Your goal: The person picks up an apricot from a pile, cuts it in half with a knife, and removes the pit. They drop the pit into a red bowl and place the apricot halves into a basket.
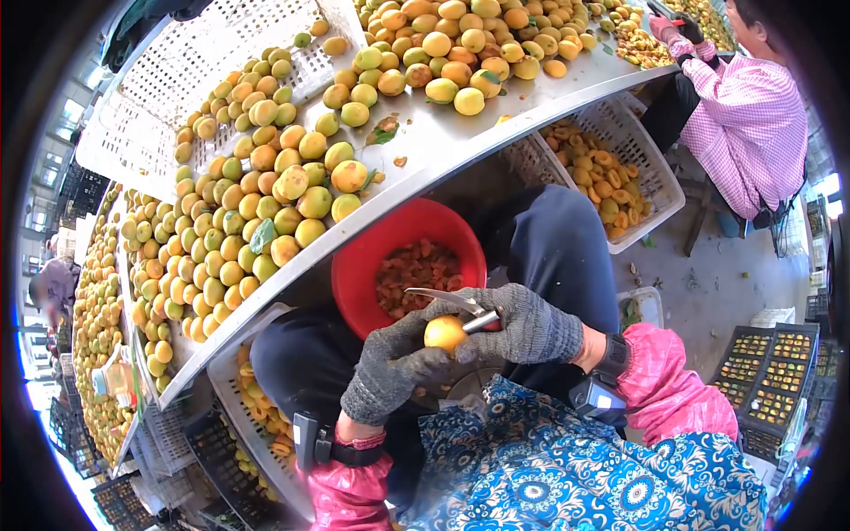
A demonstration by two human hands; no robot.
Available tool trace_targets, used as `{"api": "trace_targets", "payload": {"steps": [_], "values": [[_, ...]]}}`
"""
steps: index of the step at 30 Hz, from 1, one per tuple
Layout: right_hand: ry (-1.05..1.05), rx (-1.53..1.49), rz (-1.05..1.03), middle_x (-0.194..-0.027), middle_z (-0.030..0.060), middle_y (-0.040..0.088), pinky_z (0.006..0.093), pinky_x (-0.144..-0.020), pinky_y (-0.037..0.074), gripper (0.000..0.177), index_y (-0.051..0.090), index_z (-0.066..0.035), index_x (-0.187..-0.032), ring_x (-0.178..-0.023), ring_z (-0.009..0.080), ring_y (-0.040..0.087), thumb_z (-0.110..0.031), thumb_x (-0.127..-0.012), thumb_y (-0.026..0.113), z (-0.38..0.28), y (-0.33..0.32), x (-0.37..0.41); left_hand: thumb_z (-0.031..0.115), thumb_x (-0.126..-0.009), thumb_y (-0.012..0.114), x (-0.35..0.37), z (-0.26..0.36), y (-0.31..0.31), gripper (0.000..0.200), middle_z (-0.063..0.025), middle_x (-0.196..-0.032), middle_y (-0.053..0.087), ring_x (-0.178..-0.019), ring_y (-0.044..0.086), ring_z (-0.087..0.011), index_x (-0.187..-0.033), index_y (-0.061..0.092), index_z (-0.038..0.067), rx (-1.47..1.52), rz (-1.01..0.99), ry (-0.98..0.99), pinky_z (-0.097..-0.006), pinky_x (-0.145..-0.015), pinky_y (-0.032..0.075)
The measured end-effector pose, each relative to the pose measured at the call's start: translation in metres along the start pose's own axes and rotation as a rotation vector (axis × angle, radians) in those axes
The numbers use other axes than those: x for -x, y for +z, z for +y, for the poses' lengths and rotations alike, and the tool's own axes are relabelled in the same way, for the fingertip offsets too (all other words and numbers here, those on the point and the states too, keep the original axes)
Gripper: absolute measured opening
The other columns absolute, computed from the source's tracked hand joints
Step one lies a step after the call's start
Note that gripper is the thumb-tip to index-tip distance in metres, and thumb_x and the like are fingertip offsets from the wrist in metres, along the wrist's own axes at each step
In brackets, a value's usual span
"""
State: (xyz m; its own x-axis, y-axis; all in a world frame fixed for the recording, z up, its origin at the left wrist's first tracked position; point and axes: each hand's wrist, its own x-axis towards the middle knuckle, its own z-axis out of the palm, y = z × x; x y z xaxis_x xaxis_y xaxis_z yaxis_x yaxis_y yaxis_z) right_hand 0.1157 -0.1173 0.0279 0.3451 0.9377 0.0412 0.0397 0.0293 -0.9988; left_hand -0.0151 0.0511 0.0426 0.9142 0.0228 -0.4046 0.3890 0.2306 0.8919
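Both my hands wear grey knit gloves and meet above my lap. A yellow fruit (pixel 444 334) sits between them, with the fingers of my left hand (pixel 390 367) wrapped round its lower left side. My right hand (pixel 531 327) is closed on a small curved knife (pixel 452 299) with a metal handle, whose blade points left over the top of the fruit. Just beyond my hands stands a red bowl (pixel 348 288) with reddish-brown pieces (pixel 416 274) inside.
A metal table (pixel 434 150) heaped with apricot-like fruit (pixel 257 195) runs across the front, its edge beyond the bowl. White crates of halved fruit (pixel 611 190) stand below it. A co-worker in pink checks (pixel 748 124) sits at the upper right. Black trays (pixel 766 380) lie at the right.
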Motion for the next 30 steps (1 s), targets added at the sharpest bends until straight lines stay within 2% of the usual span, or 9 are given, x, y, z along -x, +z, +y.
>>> {"api": "trace_targets", "payload": {"steps": [6, 10, 12, 14, 16, 19, 22, 23, 30], "values": [[-0.077, 0.544, 0.118, -0.104, 0.0142, 0.066, 0.0332, -0.074, 0.054, 0.057, 0.053, -0.009, -0.128, -0.084, 0.0268, 0.069, -0.033, -0.079, 0.072, -0.001, 0.009, 0.002, 0.025, -0.095, 0.053, 0.003, -0.028, 0.012, 0.038, -0.0069, -0.095, 0.065, -0.086, 0.059, -0.0109, -0.119, 0.055, -0.004, -0.145, 0.209, 0.174, -0.0254, -0.072, 0.048], [-0.162, 0.717, 0.034, -0.098, 0.0127, 0.068, 0.0348, -0.066, 0.054, 0.057, 0.054, -0.011, -0.127, -0.076, 0.029, 0.068, -0.038, -0.079, 0.07, 0.008, 0.013, -0.002, 0.021, -0.099, 0.042, 0.001, -0.039, 0.014, 0.029, -0.0127, -0.085, 0.063, -0.077, 0.063, -0.0244, -0.097, 0.054, -0.005, -0.509, 0.39, 0.127, -0.0376, -0.065, 0.051], [-0.156, 0.704, 0.08, -0.096, 0.0135, 0.068, 0.0348, -0.066, 0.054, 0.057, 0.054, -0.012, -0.128, -0.078, 0.0291, 0.068, -0.038, -0.08, 0.069, 0.01, 0.016, -0.005, 0.017, -0.098, 0.042, -0.008, -0.063, 0.007, 0.023, -0.0143, -0.085, 0.063, -0.074, 0.063, -0.028, -0.103, 0.052, -0.003, -0.32, 0.443, -0.035, -0.0381, -0.064, 0.051], [-0.079, 0.547, 0.101, -0.102, 0.0115, 0.067, 0.0351, -0.071, 0.054, 0.06, 0.057, -0.008, -0.124, -0.081, 0.0295, 0.068, -0.036, -0.075, 0.076, 0.01, 0.016, -0.009, 0.019, -0.098, 0.042, -0.011, -0.065, 0.011, 0.025, -0.0143, -0.085, 0.063, -0.073, 0.062, -0.0273, -0.107, 0.054, -0.002, -0.329, 0.498, 0.112, -0.037, -0.064, 0.05], [-0.003, 0.505, 0.077, -0.101, 0.0125, 0.067, 0.035, -0.074, 0.053, 0.06, 0.056, -0.007, -0.124, -0.084, 0.0295, 0.068, -0.035, -0.075, 0.077, 0.006, 0.018, -0.013, 0.024, -0.099, 0.041, -0.012, -0.063, 0.012, 0.032, -0.012, -0.083, 0.063, -0.073, 0.062, -0.0224, -0.108, 0.056, -0.002, -0.907, 0.639, 0.528, -0.0341, -0.064, 0.05], [0.059, 0.388, 0.109, -0.098, 0.0149, 0.067, 0.036, -0.074, 0.053, 0.057, 0.056, -0.007, -0.122, -0.085, 0.0312, 0.067, -0.037, -0.077, 0.074, 0.015, 0.028, -0.019, 0.029, -0.1, 0.039, -0.011, -0.072, 0.009, 0.037, -0.0109, -0.082, 0.062, -0.074, 0.062, -0.0205, -0.109, 0.058, -0.002, -0.919, 0.691, 0.435, -0.033, -0.065, 0.05], [0.098, 0.27, 0.19, -0.093, 0.0161, 0.067, 0.0367, -0.072, 0.053, 0.051, 0.058, -0.006, -0.117, -0.083, 0.0317, 0.067, -0.038, -0.079, 0.072, 0.017, 0.04, -0.028, 0.03, -0.1, 0.039, -0.022, -0.078, 0.009, 0.038, -0.0103, -0.081, 0.063, -0.073, 0.063, -0.0192, -0.102, 0.06, -0.002, -0.622, 0.806, 0.327, -0.032, -0.064, 0.05], [0.139, 0.222, 0.244, -0.091, 0.016, 0.067, 0.0361, -0.072, 0.053, 0.051, 0.059, -0.005, -0.115, -0.083, 0.031, 0.068, -0.038, -0.079, 0.072, 0.019, 0.044, -0.03, 0.034, -0.101, 0.037, -0.033, -0.084, 0.012, 0.044, -0.009, -0.079, 0.064, -0.07, 0.063, -0.0161, -0.093, 0.061, -0.002, 0.091, 0.817, 0.195, -0.0299, -0.062, 0.05], [0.345, 0.054, 0.377, -0.084, 0.0131, 0.069, 0.0318, -0.071, 0.053, 0.041, 0.065, -0.003, -0.104, -0.079, 0.0206, 0.068, -0.033, -0.077, 0.075, 0.022, 0.059, -0.045, 0.035, -0.102, 0.035, -0.042, -0.096, 0.007, 0.046, -0.0048, -0.075, 0.062, -0.068, 0.058, -0.0106, -0.086, 0.06, 0.0, -0.01, 0.959, 0.311, -0.0277, -0.061, 0.047]]}}
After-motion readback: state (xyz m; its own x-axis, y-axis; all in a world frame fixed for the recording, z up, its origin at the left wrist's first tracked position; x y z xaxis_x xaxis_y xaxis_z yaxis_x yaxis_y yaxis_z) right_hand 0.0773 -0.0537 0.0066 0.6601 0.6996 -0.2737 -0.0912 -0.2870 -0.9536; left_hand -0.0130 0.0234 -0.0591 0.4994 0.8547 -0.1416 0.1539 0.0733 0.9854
